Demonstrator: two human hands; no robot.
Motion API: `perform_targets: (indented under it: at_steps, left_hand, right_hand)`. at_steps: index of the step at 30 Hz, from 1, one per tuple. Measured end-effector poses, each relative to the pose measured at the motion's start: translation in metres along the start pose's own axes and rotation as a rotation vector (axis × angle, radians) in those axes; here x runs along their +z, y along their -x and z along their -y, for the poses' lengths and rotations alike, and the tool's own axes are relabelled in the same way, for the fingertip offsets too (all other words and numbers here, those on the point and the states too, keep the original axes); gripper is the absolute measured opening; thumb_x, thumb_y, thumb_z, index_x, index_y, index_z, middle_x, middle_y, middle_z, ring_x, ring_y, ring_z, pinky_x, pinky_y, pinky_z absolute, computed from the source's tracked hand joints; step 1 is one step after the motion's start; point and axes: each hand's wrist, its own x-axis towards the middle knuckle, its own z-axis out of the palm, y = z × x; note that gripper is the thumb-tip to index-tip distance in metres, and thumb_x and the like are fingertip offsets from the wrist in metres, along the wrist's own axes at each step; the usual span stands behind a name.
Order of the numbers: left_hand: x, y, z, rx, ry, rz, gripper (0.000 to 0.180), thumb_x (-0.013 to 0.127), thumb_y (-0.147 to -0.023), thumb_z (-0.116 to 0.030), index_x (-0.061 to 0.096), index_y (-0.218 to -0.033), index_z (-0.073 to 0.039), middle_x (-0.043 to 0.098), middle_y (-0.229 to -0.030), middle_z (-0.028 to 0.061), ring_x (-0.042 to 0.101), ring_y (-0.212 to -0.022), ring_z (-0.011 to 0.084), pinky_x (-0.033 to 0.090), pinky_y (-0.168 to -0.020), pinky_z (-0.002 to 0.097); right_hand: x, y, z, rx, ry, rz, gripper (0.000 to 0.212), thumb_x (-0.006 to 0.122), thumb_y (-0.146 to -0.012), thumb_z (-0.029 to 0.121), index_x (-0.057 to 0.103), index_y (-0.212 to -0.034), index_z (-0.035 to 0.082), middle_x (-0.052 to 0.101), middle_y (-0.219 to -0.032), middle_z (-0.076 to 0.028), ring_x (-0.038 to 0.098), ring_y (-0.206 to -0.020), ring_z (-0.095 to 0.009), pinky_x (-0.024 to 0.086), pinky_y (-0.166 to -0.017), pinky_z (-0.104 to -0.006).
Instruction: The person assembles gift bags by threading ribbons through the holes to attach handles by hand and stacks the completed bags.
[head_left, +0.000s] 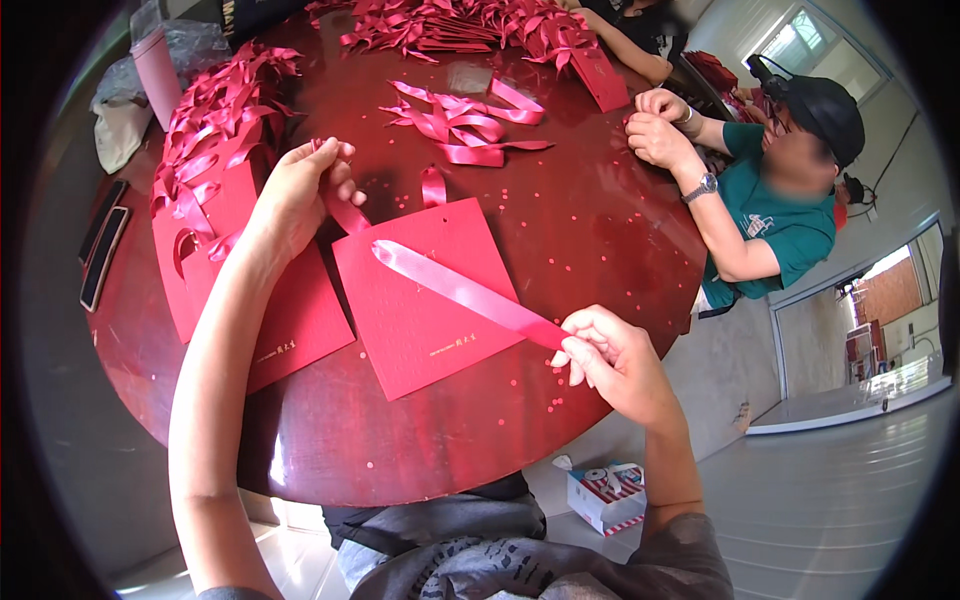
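Note:
A flat red paper gift bag [425, 325] lies in front of me on the round table, turned slightly. My left hand [300, 190] is closed in a pinch above its upper left corner, on a dark pink length of satin ribbon that runs down to the bag's top edge. In my right hand [612, 360], off the bag's right side, the end of a pink satin ribbon [460, 290] is pinched. This ribbon stretches diagonally across the bag's front from near its upper left. A short ribbon loop [433, 188] stands at the top edge.
Bags with ribbon handles [215, 200] are stacked at left, beside a pink tumbler [156, 75] and two phones [104, 258]. Loose ribbons [465, 125] lie beyond my bag. More ribboned bags [460, 30] fill the far side. A co-worker [775, 200] handles something small at right.

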Motion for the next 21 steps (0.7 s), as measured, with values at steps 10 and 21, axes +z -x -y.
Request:
perform_targets:
  at_steps: [10, 21]
  left_hand:
    - [0.044, 0.047, 0.005, 0.716, -1.472, 0.087, 0.027, 0.07, -0.081, -0.015, 0.063, -0.104, -0.004, 0.062, -0.101, 0.0108, 0.055, -0.102, 0.0294, 0.043, -0.088, 0.0415]
    - [0.072, 0.056, -0.025, 0.349, -1.062, 0.249, 0.015, 0.069, -0.077, -0.001, 0.062, -0.089, 0.004, 0.063, -0.076, 0.006, 0.056, -0.069, 0.0097, 0.048, -0.066, 0.0269]
  right_hand:
    - [0.006, -0.013, 0.01, -0.289, -0.279, -0.259, 0.011, 0.06, -0.089, -0.004, 0.058, -0.1, -0.003, 0.062, -0.082, -0.006, 0.056, -0.065, -0.007, 0.046, -0.058, -0.0194]
    - [0.003, -0.036, 0.032, -0.656, -0.647, -0.068, 0.017, 0.065, -0.086, -0.005, 0.061, -0.102, -0.003, 0.061, -0.099, -0.012, 0.058, -0.074, -0.011, 0.05, -0.065, -0.0231]
